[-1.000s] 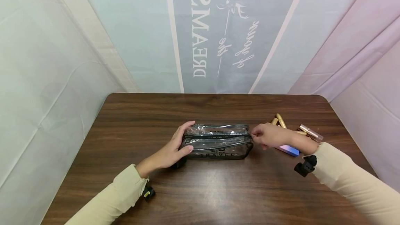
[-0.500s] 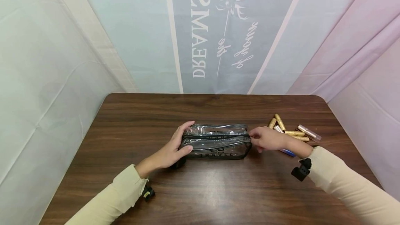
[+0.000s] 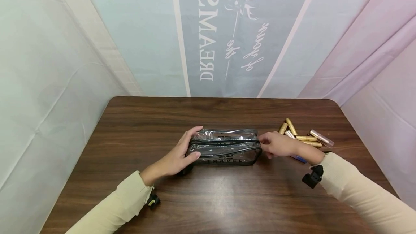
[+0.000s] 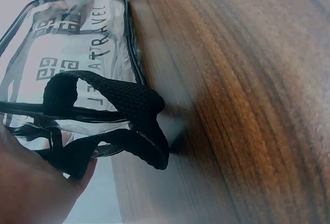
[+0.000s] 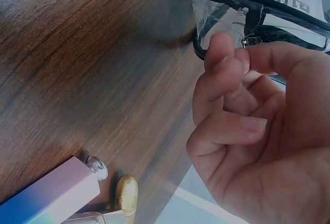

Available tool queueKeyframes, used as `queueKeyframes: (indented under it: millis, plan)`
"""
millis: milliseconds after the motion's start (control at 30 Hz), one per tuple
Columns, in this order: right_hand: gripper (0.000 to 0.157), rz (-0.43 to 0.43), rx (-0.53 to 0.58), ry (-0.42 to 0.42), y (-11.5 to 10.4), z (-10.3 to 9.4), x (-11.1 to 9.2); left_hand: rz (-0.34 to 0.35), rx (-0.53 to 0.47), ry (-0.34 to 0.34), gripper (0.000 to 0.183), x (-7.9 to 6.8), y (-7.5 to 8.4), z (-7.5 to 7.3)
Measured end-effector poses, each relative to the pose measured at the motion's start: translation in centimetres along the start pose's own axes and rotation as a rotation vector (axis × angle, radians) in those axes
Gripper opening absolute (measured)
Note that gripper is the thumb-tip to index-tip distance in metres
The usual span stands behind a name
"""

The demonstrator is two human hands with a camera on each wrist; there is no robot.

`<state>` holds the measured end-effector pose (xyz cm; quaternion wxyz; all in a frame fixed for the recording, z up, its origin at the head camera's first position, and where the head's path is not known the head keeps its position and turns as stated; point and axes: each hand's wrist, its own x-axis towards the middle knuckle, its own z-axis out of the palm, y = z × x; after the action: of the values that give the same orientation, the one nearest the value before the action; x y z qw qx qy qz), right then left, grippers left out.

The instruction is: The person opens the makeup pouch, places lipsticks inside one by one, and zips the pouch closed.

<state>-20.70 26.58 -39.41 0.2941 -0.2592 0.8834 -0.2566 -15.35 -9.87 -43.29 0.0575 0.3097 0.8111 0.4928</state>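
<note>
Fingers (image 3: pixel 191 132) of our left hand (image 3: pixel 176 157), just left of the frame's centre, grasp one end of the clear pouch (image 3: pixel 224 150), which occupies the lower centre on the brown table (image 3: pixel 221 198). At its right end, our right hand (image 3: pixel 280 144) pinches the metal zipper pull (image 5: pixel 251 41). Further right in the frame, gold tubes (image 3: pixel 291 126) lie close together.

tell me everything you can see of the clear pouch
The clear pouch looks like see-through plastic, box-shaped, with black piping and dark lettering reading TRAVEL beside square maze-like emblems. A black zip runs lengthwise along its top, and a black woven strap handle loops from its left end. It rests on the wood-look table. The left hand holds the left end; at the right end, the right hand has its grip on the metal zip pull. How far it's zipped is unclear.
</note>
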Motion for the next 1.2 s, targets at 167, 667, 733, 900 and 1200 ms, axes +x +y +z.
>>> queueKeyframes:
  millis: [167, 667, 733, 900, 1200]
  plan:
    - [0.019, 0.006, -0.006, 0.012, -0.1, 0.1, 0.0, 0.01, 0.033, 0.033, 0.067, 0.0, 0.2, 0.2]
    - [0.019, 0.036, -0.009, 0.042, -0.2, 0.5, -0.1, 0.105, 0.034, 0.094, 0.062, 0.3, 0.4, 0.4]
    - [0.019, 0.032, -0.014, 0.047, -0.2, 0.5, -0.1, 0.113, 0.025, 0.099, 0.06, 0.4, 0.4, 0.4]
    - [0.02, 0.05, -0.018, 0.048, -0.1, 0.6, -0.1, 0.148, -0.007, 0.117, 0.049, 0.6, 0.6, 0.5]
    - [0.018, 0.04, -0.039, 0.041, -0.5, 0.8, -0.3, 0.158, -0.024, 0.193, 0.039, 1.1, 1.4, 0.4]
